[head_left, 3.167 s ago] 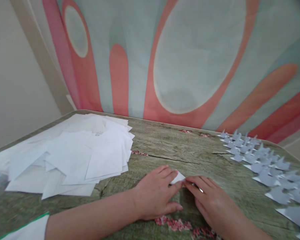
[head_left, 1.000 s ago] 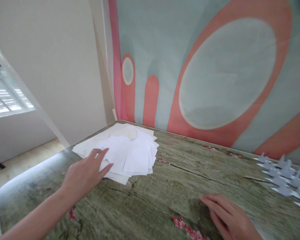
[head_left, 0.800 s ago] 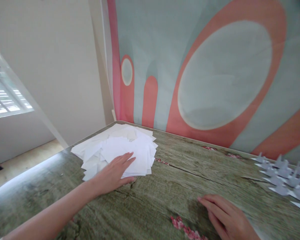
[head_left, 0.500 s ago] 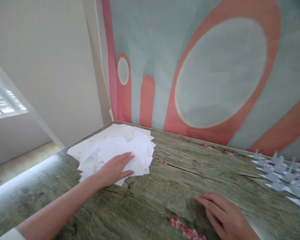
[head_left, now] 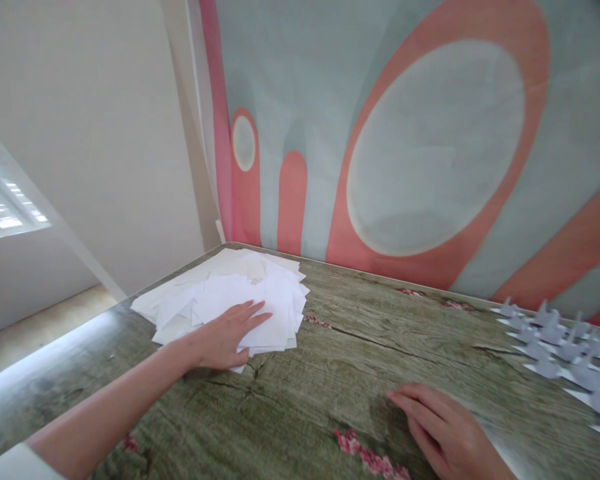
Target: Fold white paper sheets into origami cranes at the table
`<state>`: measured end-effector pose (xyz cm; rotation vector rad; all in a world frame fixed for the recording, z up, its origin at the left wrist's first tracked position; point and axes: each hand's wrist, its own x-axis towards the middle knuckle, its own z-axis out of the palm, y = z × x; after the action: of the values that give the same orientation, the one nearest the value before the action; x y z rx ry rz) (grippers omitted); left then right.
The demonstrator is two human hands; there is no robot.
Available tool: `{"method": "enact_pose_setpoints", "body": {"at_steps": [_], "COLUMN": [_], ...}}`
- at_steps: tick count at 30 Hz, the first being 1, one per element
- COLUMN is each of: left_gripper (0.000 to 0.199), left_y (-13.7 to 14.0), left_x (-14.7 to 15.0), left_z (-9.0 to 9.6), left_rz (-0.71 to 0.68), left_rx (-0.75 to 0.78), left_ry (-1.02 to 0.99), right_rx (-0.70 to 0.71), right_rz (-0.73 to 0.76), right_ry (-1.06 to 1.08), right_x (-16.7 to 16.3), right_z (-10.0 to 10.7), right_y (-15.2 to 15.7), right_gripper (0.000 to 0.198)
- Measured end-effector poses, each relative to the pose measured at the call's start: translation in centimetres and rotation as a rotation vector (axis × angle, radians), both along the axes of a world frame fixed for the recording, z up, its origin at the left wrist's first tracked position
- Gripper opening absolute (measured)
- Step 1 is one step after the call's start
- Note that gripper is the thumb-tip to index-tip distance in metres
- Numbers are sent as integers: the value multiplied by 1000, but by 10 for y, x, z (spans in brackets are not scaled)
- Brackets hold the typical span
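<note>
A loose, overlapping pile of white paper sheets (head_left: pixel 230 288) lies at the table's far left corner. My left hand (head_left: pixel 229 337) rests palm down on its near side, fingers spread and thumb by the pile's front edge. No sheet is gripped. At the lower right, my right hand (head_left: pixel 445 430) hovers or rests just above the wood-patterned table (head_left: pixel 290 407); I cannot tell which. Its fingers stretch leftward, close together, and nothing shows in them.
Several small folded white paper pieces (head_left: pixel 550 347) stand in rows at the right. Pink flower prints (head_left: pixel 367 453) mark the tabletop. A blue-green wall with coral shapes (head_left: pixel 440 147) rises behind the table. To the left is a window (head_left: pixel 7 200).
My left hand has shifted slightly on the paper, its thumb drawn in lower and its fingers more spread. The view has swung slightly right. My right hand is almost unchanged.
</note>
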<state>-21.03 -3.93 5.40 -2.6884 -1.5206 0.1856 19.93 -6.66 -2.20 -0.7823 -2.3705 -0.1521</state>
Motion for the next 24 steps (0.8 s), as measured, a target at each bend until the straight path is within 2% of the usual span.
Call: {"method": "enact_pose_setpoints", "body": {"at_steps": [5,8,10,12,13,15,18,21,24], "left_gripper": [69,47,38,36,36,36,41,37,32], "left_y": [6,11,14,13,11,4,-10,-20,-20], "left_x": [-2,-3,-1,4,9,24,59,102,140], "left_z": [0,3,7,10,12,13,12,9,4], "left_rz": [6,23,102,188,186,89,-203,-466,-633], "left_rx": [-2,-21,17,109,155,234,258,222,194], "left_ry": [-17,-48,-96,-170,-220,-328,-438,-497,-523], "right_rx": [1,-8,-5,2,4,4,12,57,111], "right_rz": [-3,2,6,3,1,-8,-59,-84,-31], "right_ry": [7,1,5,13,16,24,89,192,163], "right_x": [0,0,0,1,0,-1,-5,-8,-7], "right_z": [-1,0,-1,-1,-2,-2,0,8,19], "right_y": [0,1,1,1,1,1,-3,-8,-12], "right_gripper": [30,31,31,30,30,30,36,52,40]}}
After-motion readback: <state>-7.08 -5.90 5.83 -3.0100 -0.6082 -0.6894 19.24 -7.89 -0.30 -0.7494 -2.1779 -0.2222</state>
